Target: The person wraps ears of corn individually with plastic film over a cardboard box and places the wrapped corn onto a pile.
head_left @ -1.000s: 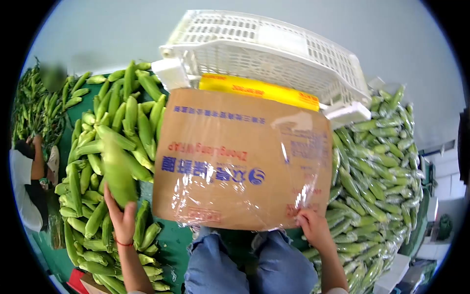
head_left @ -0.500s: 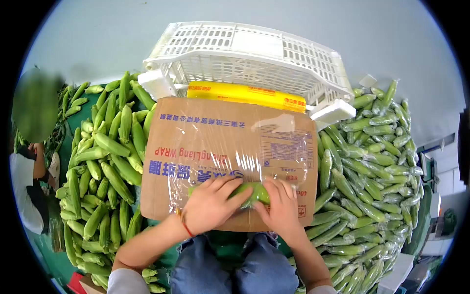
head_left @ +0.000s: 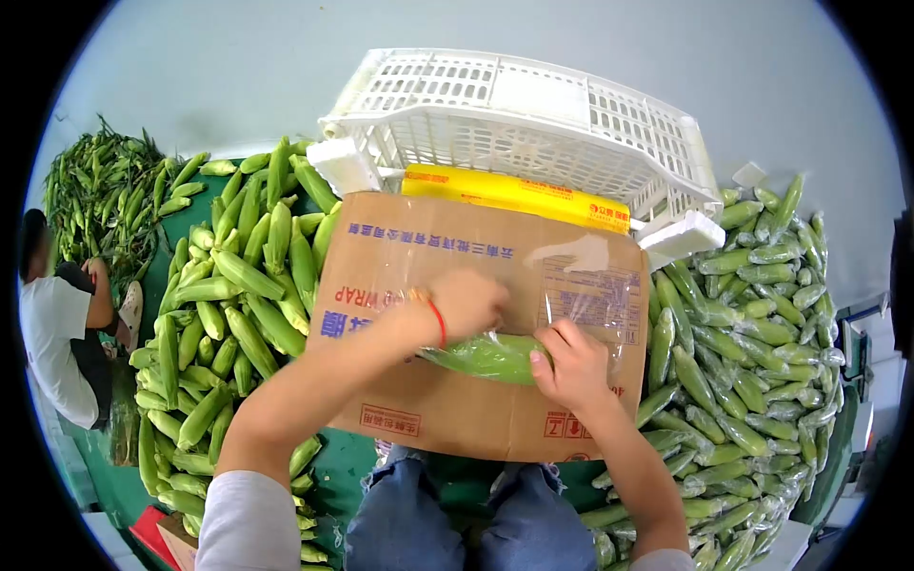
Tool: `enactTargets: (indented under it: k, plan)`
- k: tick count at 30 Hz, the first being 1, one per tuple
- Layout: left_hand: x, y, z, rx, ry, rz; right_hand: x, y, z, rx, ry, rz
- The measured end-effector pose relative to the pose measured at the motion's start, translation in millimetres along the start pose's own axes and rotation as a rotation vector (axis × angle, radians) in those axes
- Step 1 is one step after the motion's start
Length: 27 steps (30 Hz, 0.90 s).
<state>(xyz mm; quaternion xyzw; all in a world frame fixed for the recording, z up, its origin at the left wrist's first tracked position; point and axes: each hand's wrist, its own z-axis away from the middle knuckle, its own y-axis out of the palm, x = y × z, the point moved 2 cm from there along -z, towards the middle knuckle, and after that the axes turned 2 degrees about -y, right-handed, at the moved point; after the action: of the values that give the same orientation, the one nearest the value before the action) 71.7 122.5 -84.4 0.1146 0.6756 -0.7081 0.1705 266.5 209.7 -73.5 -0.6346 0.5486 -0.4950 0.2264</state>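
Note:
A green ear of corn in its husk (head_left: 505, 359), partly covered with clear plastic film, lies across the cardboard box (head_left: 457, 419) in front of me. My right hand (head_left: 576, 366) grips its right end, thumb in front and fingers behind. Just above the corn's left part is my left hand (head_left: 466, 303), fingers curled closed and blurred; what they hold is hidden. Shiny film shows between this hand and the corn. More clear film (head_left: 624, 328) glints on the box's right side. Behind the box, a yellow roll (head_left: 514, 195) rests along its far edge.
A white plastic crate (head_left: 533, 133) stands behind the roll. Unwrapped corn (head_left: 238, 276) is piled on the left, film-wrapped corn (head_left: 743, 333) on the right. Another person (head_left: 67, 319) sits at far left, near a heap of green husks (head_left: 105, 190).
My left hand has lifted off the corn and moved right and up. My right hand has shifted to the corn's right end. More of the corn shows. The view has shifted left.

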Motion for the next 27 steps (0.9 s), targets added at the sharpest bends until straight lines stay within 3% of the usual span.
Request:
enactTargets:
  k: [2, 4, 6, 8, 11, 13, 15, 17, 18, 23, 25, 27]
  plan:
    - [-47.0, -16.2, 29.8, 0.021, -0.172, 0.087, 13.8, -8.6, 2.5, 0.211, 0.148, 0.04]
    - [-84.8, -14.4, 81.7, 0.236, -0.291, 0.168, 38.0, -20.0, 15.3, 0.385, 0.184, 0.026]
    - [-114.3, -2.0, 134.2, -0.056, -0.109, 0.169, 52.4, -25.7, 26.7, 0.618, 0.258, -0.087]
    - [-104.1, -2.0, 126.5, -0.11, -0.082, -0.006, 48.4, -21.9, 24.2, 0.737, 0.456, -0.193]
    - [-65.0, -0.9, 87.9, -0.182, -0.169, -0.107, 45.7, -29.8, 15.6, 0.211, -0.01, 0.039]
    - [-16.9, -21.0, 43.7, -0.339, -0.171, -0.161, 50.8, -20.6, 1.6, 0.194, -0.236, 0.091]
    - [28.2, -14.8, 1.1, -0.191, -0.065, 0.056, 44.5, -4.2, -25.1, 0.166, -0.348, 0.159]
    - [47.6, -22.9, -29.2, -0.05, -0.031, -0.144, 24.5, 14.6, -65.4, 0.158, -0.338, 0.222]
    - [47.0, -18.0, -31.6, 0.033, -0.019, -0.232, 20.6, 19.1, -81.2, 0.301, -0.285, 0.228]
    - [26.1, -32.2, -25.9, 0.175, -0.128, -0.128, 43.5, 2.0, -42.2, 0.503, -0.253, 0.03]
    - [25.2, -32.5, -25.3, 0.167, -0.129, -0.117, 67.5, -20.2, -12.2, 0.792, -0.212, -0.077]
    - [28.9, -30.9, -24.5, 0.131, -0.105, -0.096, 78.3, -40.6, 13.2, 1.236, -0.134, -0.174]
